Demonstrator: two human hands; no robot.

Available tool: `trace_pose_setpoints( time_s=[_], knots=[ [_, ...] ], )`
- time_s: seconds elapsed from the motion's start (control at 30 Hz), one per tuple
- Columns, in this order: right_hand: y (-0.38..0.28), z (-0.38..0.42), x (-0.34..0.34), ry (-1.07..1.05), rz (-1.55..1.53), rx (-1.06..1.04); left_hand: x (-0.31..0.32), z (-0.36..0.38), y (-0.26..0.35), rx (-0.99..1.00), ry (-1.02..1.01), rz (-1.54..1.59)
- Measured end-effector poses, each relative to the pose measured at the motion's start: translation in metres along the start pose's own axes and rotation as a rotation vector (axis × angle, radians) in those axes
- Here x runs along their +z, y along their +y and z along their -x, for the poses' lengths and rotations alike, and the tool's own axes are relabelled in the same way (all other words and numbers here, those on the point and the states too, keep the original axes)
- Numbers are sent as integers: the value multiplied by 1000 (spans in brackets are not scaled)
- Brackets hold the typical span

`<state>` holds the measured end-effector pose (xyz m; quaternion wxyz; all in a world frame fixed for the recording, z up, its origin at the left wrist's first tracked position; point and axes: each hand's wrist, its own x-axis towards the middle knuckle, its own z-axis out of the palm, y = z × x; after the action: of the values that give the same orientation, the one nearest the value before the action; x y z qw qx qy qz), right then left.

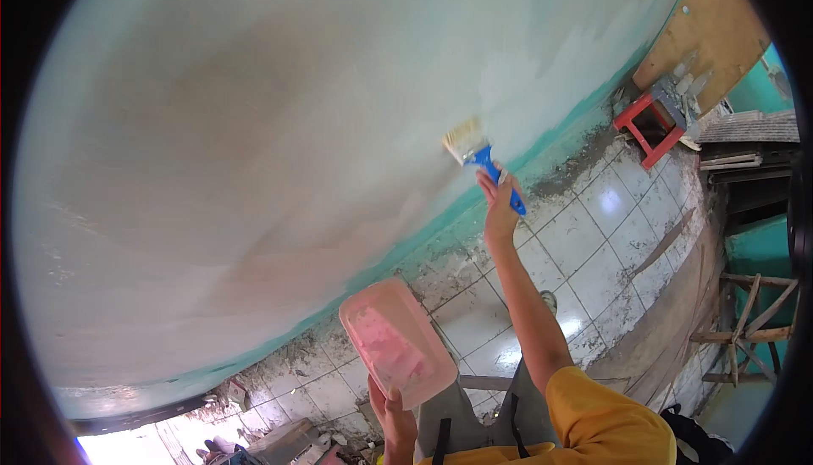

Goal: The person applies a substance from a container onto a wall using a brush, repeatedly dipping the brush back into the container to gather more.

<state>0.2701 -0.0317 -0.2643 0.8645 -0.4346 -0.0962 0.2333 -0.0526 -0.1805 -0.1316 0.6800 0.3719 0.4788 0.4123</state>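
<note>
Light, stiff blue-handled paintbrush (480, 157) with soft bristles against the pale wall (254, 126), best gripped low on the handle, long axis slanting up-left, bristles leading, clasped in the right hand (500, 207), while the left hand (391, 410) grips the near end of a pink tray (396, 342).

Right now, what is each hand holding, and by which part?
The right hand grips the paintbrush by its blue handle. The left hand holds the pink plastic tray by its near end.
</note>
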Motion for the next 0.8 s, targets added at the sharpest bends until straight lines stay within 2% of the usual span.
trace_pose_setpoints(
  time_s=[0.13, 0.2, 0.3, 0.4, 0.47, 0.6, 0.7, 0.8],
  knots=[
    [90, 11, -72, 94, 172, 94, -3, -3, -14, -7, 27, -48],
    [93, 15, -78, 110, 232, 129, -2, -1, -16, -19, 50, -66],
    [37, 13, -41, 140, 264, 126, 3, 1, -15, -44, 75, -60],
    [-39, 12, 22, 64, 245, 71, 6, 3, -10, -67, 60, -44],
    [-75, 14, 45, -16, 112, -78, 6, 0, -11, -45, -20, -43],
    [-30, 16, 20, -12, -25, -109, 3, -6, -19, -14, -7, -56],
    [56, 27, -23, 43, 84, -18, -9, -6, -29, -17, 18, -52],
    [107, 31, -59, 150, 160, 55, -15, -4, -32, -25, 35, -54]
  ],
)
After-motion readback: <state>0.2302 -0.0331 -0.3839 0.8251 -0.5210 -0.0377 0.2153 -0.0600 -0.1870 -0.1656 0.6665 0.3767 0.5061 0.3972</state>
